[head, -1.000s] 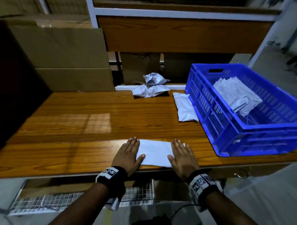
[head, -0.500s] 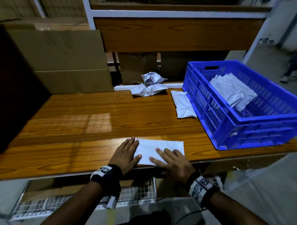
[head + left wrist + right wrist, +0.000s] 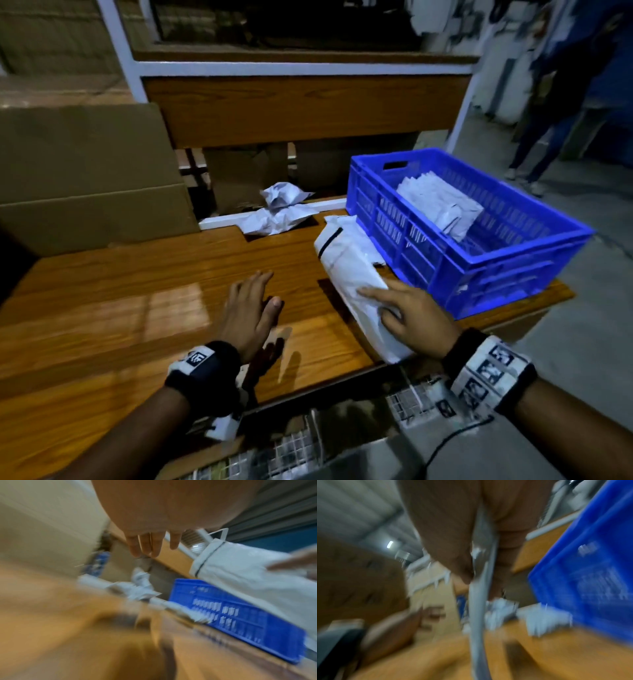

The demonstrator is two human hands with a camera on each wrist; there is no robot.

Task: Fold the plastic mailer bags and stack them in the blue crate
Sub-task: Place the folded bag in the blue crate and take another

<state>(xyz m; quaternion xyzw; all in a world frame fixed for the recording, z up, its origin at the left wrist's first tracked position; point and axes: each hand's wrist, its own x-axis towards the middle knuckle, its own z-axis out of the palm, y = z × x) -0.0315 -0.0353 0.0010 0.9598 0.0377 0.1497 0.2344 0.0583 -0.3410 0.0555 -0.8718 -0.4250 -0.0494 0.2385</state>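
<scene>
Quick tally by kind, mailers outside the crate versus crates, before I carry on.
Folded mailer in the right hand: 1
Crumpled mailers at the table's back edge: 2
Flat mailer beside the crate: 1
Blue crate, stack inside uncountable: 1
Total: 5

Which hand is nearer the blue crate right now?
Right. The right hand holds a folded mailer bag just beside the blue crate, by its near-left corner. The left hand hangs open over the table, farther left.
</scene>
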